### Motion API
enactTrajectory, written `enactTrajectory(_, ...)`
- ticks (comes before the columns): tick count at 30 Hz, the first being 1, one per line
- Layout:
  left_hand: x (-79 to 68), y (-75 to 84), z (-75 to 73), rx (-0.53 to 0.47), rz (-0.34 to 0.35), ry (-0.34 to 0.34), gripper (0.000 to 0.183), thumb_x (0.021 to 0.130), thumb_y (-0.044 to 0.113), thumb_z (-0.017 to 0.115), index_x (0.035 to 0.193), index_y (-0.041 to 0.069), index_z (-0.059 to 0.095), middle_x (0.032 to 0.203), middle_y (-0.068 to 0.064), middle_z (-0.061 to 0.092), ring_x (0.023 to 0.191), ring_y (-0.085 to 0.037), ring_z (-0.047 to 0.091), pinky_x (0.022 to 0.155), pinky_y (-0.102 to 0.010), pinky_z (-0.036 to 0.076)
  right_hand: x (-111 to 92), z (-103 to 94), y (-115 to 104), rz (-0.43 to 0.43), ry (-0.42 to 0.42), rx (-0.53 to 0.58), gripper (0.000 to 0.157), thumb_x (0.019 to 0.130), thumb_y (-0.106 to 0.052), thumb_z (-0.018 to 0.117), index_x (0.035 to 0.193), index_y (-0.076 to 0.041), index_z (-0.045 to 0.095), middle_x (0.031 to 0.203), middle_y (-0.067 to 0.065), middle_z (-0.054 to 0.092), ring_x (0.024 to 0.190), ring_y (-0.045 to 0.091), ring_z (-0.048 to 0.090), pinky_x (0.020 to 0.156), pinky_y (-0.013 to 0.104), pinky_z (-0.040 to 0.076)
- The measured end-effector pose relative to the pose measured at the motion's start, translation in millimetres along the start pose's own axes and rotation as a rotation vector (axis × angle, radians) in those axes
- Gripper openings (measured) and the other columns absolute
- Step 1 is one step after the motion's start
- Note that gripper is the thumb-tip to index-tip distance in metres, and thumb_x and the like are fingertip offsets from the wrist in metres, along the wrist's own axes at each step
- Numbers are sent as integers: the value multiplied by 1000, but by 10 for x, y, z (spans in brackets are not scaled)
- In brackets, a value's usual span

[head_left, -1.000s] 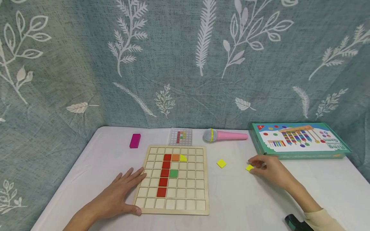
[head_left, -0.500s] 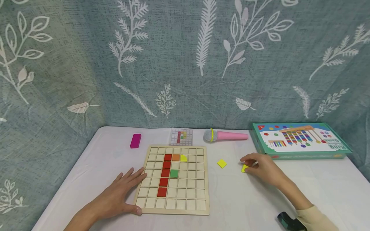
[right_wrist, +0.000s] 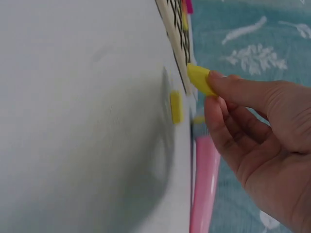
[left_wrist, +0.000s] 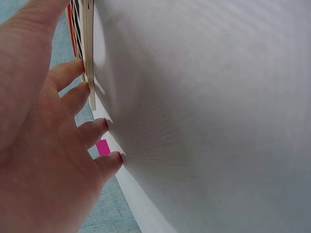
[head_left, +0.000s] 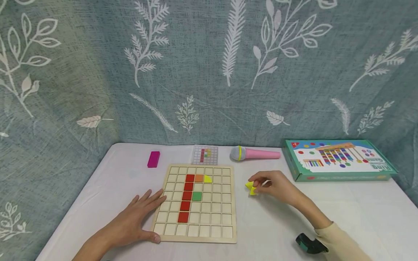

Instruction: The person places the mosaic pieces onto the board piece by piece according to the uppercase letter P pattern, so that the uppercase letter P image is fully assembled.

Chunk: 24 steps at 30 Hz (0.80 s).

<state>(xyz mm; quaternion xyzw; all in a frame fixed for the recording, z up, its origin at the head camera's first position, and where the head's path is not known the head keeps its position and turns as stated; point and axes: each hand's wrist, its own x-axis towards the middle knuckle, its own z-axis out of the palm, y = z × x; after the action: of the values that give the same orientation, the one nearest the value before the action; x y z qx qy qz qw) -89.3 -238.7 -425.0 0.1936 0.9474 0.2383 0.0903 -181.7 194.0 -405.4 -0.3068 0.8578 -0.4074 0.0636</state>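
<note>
My right hand [head_left: 274,185] pinches a yellow tile [right_wrist: 200,79] between thumb and fingers, held above the table. Under it lies another yellow tile [right_wrist: 176,107], which the held one partly overlaps in the head view. With fingers spread, my left hand [head_left: 132,223] rests at the left edge of a wooden grid board [head_left: 234,203]. In the board's cells sit a column of several red squares [head_left: 185,206], an orange square [head_left: 199,178], a yellow quarter-round tile [head_left: 208,178] and a green square [head_left: 197,196].
Behind the board lies a pattern card [head_left: 205,155] with a coloured grid. A magenta block [head_left: 154,159] is at back left. A pink toy microphone [head_left: 261,153] and a green game box [head_left: 339,159] stand at back right, before a leaf-print curtain [head_left: 209,72].
My right hand has moved left with the yellow tile, from in front of the game box to over the tile on the table. The left hand has stayed at the board.
</note>
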Motion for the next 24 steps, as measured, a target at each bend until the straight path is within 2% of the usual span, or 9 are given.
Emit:
enactTrajectory(10,-3,-13,-6,-5,9,3,112,57,69,76,148,12,44,158,-10,33,144,-47,20,112,-69,12,358,385,-201,-26,-93,126,24,82,1,75,106,1,71,86,3,67,80,7,60,74,24,57)
enactTrajectory(17,-1,-8,-8,-6,2,-7,110,58,68,78,148,14,44,158,-9,32,144,-46,20,112,-69,12,513,606,-286,-45,-115,150,22,82,-2,76,104,-1,71,84,-1,66,79,6,59,74,23,56)
enactTrajectory(24,-1,-6,-13,-4,-7,-9,111,57,66,79,148,13,44,158,-9,33,144,-46,19,112,-69,12,637,724,-410,-56,-127,153,21,84,-2,75,105,-2,72,85,-2,66,79,6,59,75,23,56)
